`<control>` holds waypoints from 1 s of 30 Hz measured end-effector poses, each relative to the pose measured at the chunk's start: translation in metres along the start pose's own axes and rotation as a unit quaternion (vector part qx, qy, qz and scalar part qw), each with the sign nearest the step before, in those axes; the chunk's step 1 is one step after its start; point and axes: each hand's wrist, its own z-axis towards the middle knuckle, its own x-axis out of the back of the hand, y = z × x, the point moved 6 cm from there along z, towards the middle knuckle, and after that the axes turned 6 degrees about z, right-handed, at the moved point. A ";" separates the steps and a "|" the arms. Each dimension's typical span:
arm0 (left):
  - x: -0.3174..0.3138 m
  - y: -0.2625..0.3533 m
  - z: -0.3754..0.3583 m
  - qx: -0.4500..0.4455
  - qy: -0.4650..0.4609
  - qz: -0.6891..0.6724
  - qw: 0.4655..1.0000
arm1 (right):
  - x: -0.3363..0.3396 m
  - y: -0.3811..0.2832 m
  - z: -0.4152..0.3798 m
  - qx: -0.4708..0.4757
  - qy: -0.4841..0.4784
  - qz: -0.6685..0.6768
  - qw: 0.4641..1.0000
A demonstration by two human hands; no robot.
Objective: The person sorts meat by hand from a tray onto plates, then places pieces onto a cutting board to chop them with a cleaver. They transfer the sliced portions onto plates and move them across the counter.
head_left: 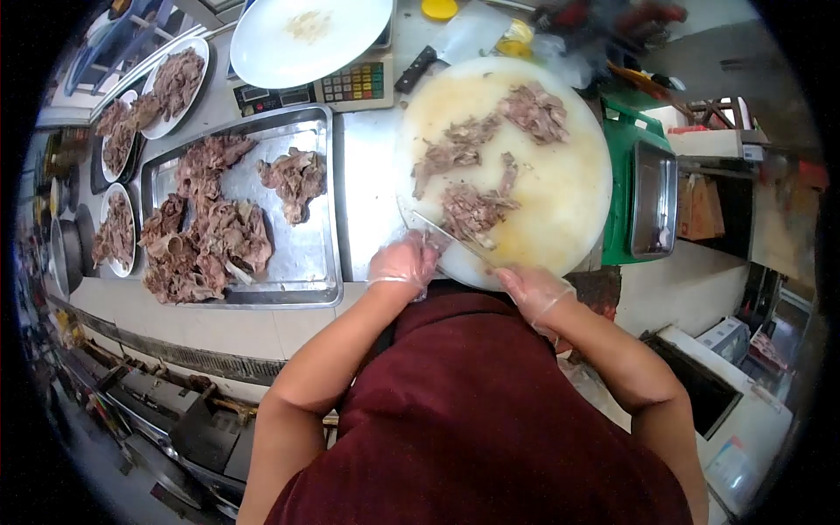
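Observation:
My right hand [531, 290], in a clear plastic glove, is closed at the near edge of the round white cutting board [569, 192]. From it a knife [451, 236] reaches up and left across the board, seen along its thin edge. My left hand [407, 261], also gloved, is curled at the board's near left edge; what its fingers hold, if anything, is hidden. Just beyond the knife lies a pile of chopped cooked meat [472, 210]. Two more piles, sliced meat [459, 144] and another heap of meat [535, 114], lie farther back.
A metal tray [302, 232] on the left holds large chunks of meat [210, 227]. Plates of meat [175, 83] stand beyond it. A scale [359, 83] carries a white plate [311, 39]. A black handle [416, 70] lies behind the board; a green bin [619, 175] stands right.

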 end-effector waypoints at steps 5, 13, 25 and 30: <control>0.006 0.007 0.010 -0.062 0.117 0.007 0.991 | 0.010 0.032 -0.041 -0.039 0.070 0.009 0.997; 0.007 0.052 0.022 -0.302 0.245 -0.034 0.921 | 0.019 0.086 -0.069 -0.051 0.224 0.159 0.960; 0.020 0.137 0.060 -0.485 0.193 0.079 0.849 | -0.050 0.102 0.010 -0.196 -0.034 0.690 0.696; 0.023 0.145 0.047 -0.484 0.230 -0.009 0.844 | -0.049 0.072 0.000 -0.162 -0.040 0.699 0.695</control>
